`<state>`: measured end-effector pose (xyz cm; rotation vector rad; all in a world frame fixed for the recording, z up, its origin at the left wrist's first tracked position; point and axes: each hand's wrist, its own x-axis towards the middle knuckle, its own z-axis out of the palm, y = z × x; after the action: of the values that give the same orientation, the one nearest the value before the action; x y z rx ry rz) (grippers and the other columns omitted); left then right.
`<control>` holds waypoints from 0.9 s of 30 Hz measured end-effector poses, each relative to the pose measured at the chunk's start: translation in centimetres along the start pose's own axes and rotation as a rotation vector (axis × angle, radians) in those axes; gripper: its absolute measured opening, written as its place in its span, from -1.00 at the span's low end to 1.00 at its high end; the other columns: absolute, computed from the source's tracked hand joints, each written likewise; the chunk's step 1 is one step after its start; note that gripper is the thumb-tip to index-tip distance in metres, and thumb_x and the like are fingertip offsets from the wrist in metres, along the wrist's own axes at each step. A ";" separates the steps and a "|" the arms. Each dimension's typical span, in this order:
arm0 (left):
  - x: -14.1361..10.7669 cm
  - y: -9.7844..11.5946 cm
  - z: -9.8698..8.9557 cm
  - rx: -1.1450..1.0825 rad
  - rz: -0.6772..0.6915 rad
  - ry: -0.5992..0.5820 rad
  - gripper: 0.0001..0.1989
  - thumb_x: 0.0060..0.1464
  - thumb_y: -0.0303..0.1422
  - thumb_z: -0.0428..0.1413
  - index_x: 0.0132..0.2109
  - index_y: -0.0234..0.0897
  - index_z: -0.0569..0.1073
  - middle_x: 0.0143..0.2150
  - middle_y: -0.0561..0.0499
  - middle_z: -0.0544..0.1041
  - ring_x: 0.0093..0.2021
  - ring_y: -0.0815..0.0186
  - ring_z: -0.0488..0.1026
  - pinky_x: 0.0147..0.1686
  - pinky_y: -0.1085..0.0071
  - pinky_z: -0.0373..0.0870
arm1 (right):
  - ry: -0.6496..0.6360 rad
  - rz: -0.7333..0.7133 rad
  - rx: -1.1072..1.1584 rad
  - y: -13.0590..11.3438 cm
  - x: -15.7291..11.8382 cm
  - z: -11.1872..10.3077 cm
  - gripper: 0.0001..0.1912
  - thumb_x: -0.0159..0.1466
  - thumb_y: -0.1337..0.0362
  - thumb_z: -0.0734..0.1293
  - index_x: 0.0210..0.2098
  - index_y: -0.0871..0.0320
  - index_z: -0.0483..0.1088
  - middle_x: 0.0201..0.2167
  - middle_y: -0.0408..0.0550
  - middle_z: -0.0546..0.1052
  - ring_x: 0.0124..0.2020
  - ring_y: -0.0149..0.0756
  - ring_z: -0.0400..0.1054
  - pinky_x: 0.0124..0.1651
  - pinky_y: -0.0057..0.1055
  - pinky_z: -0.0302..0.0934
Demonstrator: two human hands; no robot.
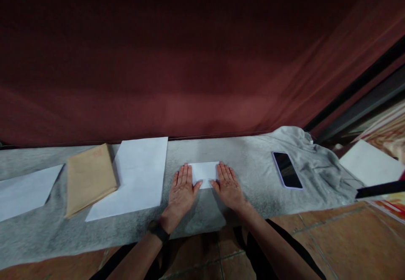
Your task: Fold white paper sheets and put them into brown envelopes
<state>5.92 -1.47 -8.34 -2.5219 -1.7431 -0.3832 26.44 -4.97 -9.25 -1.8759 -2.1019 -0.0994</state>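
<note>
Evenly, I am resting both palms down on either side of a small white paper (205, 171), which is lying flat on the grey cloth (253, 166) straight in front of me. My left hand (182, 190) is covering its left edge and my right hand (230, 188) its right, presumably so that neither side is lifting or sliding. Both hands are lying open, fingers straight and close together, clamping nothing; my thumbs are pointing inward over the near part of the paper, tips apart, probably to steady that edge too. I can't fairly tell from this height whether the paper is folded or a single layer.

To my left, a larger white sheet (142, 174) is lying partly under a brown packet (90, 178), whose weight is perhaps holding it down. Another white sheet (28, 190) is lying farther left, just beside the packet. On my right, a phone (287, 170) is lying screen up, well apart from my hand, which seems to be leaving me elbow room. A dark watch (158, 230) is circling my left wrist.
</note>
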 end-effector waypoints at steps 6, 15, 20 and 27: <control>0.7 0.8 -0.3 -0.011 0.006 0.039 -0.35 0.39 -0.13 -0.19 0.41 -0.54 0.17 0.46 -0.33 0.15 0.48 0.02 0.02 0.42 0.00 -0.01 | -0.020 0.010 0.024 0.3 0.6 -0.9 -0.38 0.50 0.09 0.09 0.41 0.35 0.09 0.43 0.20 0.16 0.45 -0.06 0.01 0.45 -0.03 -0.07; 0.3 3.3 0.2 -0.080 0.175 -0.079 -0.42 0.33 -0.44 -0.25 0.44 -0.45 0.11 0.48 -0.22 0.13 0.50 0.14 -0.03 0.43 0.04 -0.01 | -0.046 -0.133 0.143 -2.1 0.9 -0.4 -0.45 0.52 0.13 0.06 0.41 0.23 0.14 0.41 0.09 0.21 0.44 -0.16 0.04 0.46 -0.07 -0.06; 0.8 1.9 0.1 -0.088 0.101 -0.068 -0.41 0.38 -0.26 -0.21 0.44 -0.46 0.11 0.47 -0.26 0.15 0.50 0.10 -0.01 0.43 0.03 -0.02 | -0.018 -0.102 0.108 -0.6 1.3 0.0 -0.45 0.50 0.15 0.12 0.41 0.21 0.14 0.41 0.14 0.20 0.44 -0.08 0.05 0.43 -0.02 -0.04; 2.2 0.8 -0.5 -0.036 -0.017 -0.083 -0.39 0.38 -0.19 -0.16 0.42 -0.48 0.16 0.45 -0.32 0.17 0.46 0.03 0.10 0.41 0.04 0.04 | -0.131 -0.061 0.180 1.3 3.6 -0.7 -0.46 0.44 0.18 0.22 0.36 0.20 0.23 0.39 0.13 0.26 0.40 -0.10 0.12 0.42 -0.04 -0.02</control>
<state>7.33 0.19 -7.23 -2.5849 -1.8033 -0.3182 27.57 -1.53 -7.79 -1.7561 -2.1732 0.1970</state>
